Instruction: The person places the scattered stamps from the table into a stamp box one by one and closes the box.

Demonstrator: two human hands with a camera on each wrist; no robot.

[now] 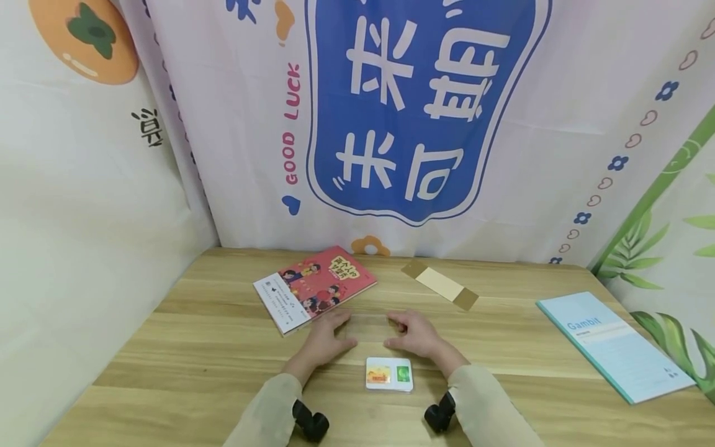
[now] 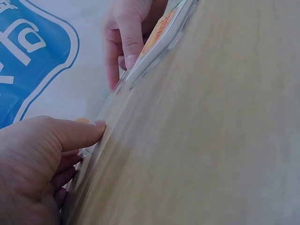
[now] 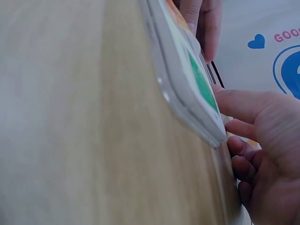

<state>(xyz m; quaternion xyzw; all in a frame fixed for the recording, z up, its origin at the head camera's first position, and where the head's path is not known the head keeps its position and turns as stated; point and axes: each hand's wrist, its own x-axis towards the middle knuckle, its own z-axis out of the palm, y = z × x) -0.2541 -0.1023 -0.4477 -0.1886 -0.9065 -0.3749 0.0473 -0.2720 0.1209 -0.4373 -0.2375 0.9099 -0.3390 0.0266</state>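
Both hands reach over the wooden table from the near side, facing each other. Between them lies a faint, see-through plastic piece (image 1: pixel 366 329), flat and roughly rectangular. My left hand (image 1: pixel 326 337) holds its left side, thumb at the near corner and fingers at the far one. My right hand (image 1: pixel 416 335) holds the right side in the same way, its other fingers curled. Just nearer than the hands is a white card stack (image 1: pixel 389 374) with an orange picture and a green one on top; the right wrist view shows a clear rim under the stack (image 3: pixel 183 79).
A red picture book (image 1: pixel 321 285) lies behind the left hand. Farther back right is a cream strip with brown ends (image 1: pixel 441 284). A light blue notebook (image 1: pixel 611 344) lies at the right. Printed cloth (image 1: pixel 251 155) hangs behind the table (image 1: pixel 184 347).
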